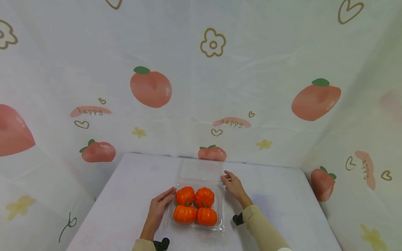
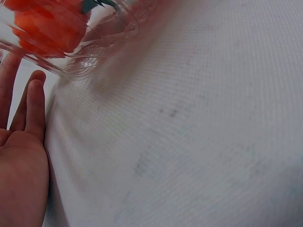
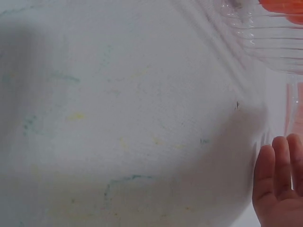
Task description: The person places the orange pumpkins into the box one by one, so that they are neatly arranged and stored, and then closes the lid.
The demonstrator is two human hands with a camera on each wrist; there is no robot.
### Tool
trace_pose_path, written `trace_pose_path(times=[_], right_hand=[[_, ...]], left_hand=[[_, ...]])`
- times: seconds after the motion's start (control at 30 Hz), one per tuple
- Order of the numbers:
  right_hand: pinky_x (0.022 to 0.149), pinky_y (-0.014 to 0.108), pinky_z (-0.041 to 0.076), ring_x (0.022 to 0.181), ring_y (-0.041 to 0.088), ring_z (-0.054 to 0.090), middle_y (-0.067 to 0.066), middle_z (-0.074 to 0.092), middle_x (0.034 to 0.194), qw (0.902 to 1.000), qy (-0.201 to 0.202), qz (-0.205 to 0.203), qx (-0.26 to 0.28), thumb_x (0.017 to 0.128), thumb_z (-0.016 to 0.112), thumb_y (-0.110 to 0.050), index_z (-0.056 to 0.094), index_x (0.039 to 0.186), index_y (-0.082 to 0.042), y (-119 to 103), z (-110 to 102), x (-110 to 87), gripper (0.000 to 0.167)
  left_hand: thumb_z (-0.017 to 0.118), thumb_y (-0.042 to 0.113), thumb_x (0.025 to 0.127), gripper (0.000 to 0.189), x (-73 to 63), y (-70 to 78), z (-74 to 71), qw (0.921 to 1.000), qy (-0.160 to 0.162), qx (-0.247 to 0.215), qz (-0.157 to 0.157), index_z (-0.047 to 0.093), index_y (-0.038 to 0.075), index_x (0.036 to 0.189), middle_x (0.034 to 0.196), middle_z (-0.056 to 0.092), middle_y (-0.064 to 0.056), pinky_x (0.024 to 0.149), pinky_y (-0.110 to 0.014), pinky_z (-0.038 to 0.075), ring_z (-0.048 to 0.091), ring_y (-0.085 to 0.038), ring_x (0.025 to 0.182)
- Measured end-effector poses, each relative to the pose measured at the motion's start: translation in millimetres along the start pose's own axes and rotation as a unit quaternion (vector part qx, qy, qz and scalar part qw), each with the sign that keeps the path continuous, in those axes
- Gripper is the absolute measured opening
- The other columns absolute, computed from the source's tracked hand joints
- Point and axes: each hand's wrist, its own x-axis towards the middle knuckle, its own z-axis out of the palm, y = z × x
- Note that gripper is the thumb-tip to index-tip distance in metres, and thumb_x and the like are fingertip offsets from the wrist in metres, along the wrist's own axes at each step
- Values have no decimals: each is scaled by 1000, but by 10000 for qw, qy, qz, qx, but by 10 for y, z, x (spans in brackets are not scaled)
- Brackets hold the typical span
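A clear plastic clamshell box (image 1: 222, 218) sits on the table in the head view, its hinged lid (image 1: 200, 170) folded back toward the wall. Several small orange pumpkins with green stems lie inside, among them a front left pumpkin (image 1: 184, 214) and a front right pumpkin (image 1: 206, 217). My left hand (image 1: 159, 206) is at the box's left side, its extended fingertips right at the rim. Beside the lid's lower right corner is my right hand (image 1: 233, 186), fingers reaching toward its edge. In the right wrist view, the right hand's fingers (image 3: 267, 172) look straight; its thumb is hidden.
A white cloth covers the table (image 1: 276, 195). Behind it hangs a pale curtain (image 1: 188, 87) printed with peaches, flowers and hearts, which also lines both sides. Dark wrist straps (image 1: 238, 219) show at both cuffs.
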Motion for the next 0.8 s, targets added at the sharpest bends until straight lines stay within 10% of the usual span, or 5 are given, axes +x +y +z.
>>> trace_pose_path(times=[0.8], right_hand=[[72,23,54,95,23,64,19,69,123,9985,363,-325,238,100,64,-20,53,144,1,-16,-9,-57,50]], left_hand=[[74,45,91,53,27,-11,6,9998,74,93,-127,68,16,135,137,69,2,102,-10,48,64,12,114]])
